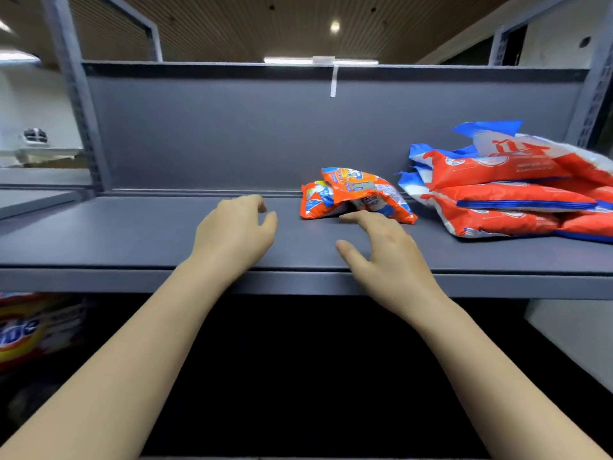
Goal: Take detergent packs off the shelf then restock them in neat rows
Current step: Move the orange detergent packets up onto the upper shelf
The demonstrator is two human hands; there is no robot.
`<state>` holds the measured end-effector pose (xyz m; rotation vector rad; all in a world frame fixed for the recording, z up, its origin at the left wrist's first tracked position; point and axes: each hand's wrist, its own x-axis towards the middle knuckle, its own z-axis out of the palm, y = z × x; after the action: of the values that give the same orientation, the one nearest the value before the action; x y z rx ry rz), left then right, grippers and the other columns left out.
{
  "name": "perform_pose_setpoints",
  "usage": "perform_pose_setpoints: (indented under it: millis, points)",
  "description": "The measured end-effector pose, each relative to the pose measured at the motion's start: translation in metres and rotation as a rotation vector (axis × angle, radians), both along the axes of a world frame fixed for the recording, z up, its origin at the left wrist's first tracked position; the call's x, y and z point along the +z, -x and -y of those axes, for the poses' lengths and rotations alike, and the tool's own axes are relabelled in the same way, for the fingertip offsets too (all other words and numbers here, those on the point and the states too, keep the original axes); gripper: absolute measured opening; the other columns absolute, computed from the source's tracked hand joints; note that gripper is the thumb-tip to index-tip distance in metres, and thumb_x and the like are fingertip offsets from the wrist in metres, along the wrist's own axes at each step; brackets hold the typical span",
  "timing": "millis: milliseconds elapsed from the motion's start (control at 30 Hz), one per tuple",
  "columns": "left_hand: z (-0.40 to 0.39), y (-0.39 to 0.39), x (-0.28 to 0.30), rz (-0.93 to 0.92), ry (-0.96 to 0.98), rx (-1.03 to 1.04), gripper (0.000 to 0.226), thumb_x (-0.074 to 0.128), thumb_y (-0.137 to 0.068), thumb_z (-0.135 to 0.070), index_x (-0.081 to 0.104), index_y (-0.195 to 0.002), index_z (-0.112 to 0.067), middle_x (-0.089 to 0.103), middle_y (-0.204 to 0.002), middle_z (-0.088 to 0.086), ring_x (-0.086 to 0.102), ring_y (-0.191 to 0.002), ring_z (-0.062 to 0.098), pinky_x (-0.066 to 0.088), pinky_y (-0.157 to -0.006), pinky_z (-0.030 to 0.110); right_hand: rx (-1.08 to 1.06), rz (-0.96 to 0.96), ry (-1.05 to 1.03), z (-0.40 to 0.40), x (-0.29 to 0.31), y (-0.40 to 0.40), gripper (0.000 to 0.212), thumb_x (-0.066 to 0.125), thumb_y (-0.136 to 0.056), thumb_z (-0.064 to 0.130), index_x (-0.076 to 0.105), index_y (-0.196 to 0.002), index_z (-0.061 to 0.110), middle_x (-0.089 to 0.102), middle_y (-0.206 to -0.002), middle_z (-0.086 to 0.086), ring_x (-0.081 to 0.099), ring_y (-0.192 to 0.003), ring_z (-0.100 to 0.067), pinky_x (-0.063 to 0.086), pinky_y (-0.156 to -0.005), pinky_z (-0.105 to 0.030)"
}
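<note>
Two small orange detergent packs (356,194) lie crumpled together at the back of the grey shelf (132,237), near its middle. A loose pile of several larger red, white and blue detergent packs (507,190) lies at the right end. My right hand (388,260) hovers over the shelf with fingers spread, its fingertips at the front edge of the orange packs. My left hand (235,237) floats to the left of them, fingers loosely curled, holding nothing.
A grey back panel (232,134) closes the shelf behind. Steel uprights (76,94) stand at both ends. On the lower level at the left sits a yellow and red detergent box (33,327), blurred.
</note>
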<state>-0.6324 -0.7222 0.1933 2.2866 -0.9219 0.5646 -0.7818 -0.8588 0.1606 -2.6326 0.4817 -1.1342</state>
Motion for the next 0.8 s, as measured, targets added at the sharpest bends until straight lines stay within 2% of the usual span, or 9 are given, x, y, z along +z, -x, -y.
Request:
perform_pose_setpoints:
  millis: [233, 433, 633, 800]
  points:
    - [-0.097, -0.002, -0.031, 0.062, 0.081, 0.044, 0.028, 0.045, -0.094, -0.035, 0.061, -0.11, -0.018, 0.066, -0.11, -0.002, 0.057, -0.098, 0.026, 0.044, -0.077, 0.034, 0.2, 0.022, -0.064, -0.081, -0.021, -0.013, 0.033, 0.055, -0.093, 0.032, 0.055, -0.125, 0.025, 0.052, -0.13, 0.012, 0.043, -0.124, -0.006, 0.032, -0.102, -0.022]
    - [-0.214, -0.03, -0.066, 0.092, 0.008, 0.084, 0.026, 0.047, -0.094, -0.035, 0.062, -0.105, -0.018, 0.067, -0.102, 0.001, 0.06, -0.097, 0.024, 0.047, -0.077, 0.036, 0.287, -0.066, -0.075, -0.179, -0.053, -0.048, 0.04, 0.048, -0.087, 0.043, 0.056, -0.123, 0.029, 0.053, -0.128, 0.016, 0.045, -0.122, -0.002, 0.035, -0.104, -0.024]
    - [-0.328, -0.067, -0.103, 0.011, -0.092, 0.17, 0.032, 0.043, -0.096, -0.038, 0.058, -0.12, -0.023, 0.063, -0.113, -0.006, 0.058, -0.103, 0.015, 0.04, -0.075, 0.027, 0.335, -0.172, -0.12, -0.271, -0.096, -0.09, 0.041, 0.046, -0.089, 0.05, 0.048, -0.128, 0.037, 0.047, -0.132, 0.02, 0.041, -0.125, 0.001, 0.034, -0.107, -0.027]
    - [-0.411, -0.094, -0.127, -0.083, -0.126, 0.253, 0.031, 0.042, -0.096, -0.041, 0.056, -0.119, -0.025, 0.063, -0.104, -0.01, 0.058, -0.087, 0.012, 0.044, -0.072, 0.027, 0.374, -0.228, -0.157, -0.339, -0.118, -0.123, 0.039, 0.05, -0.093, 0.043, 0.045, -0.131, 0.038, 0.043, -0.135, 0.023, 0.037, -0.127, 0.003, 0.033, -0.107, -0.026]
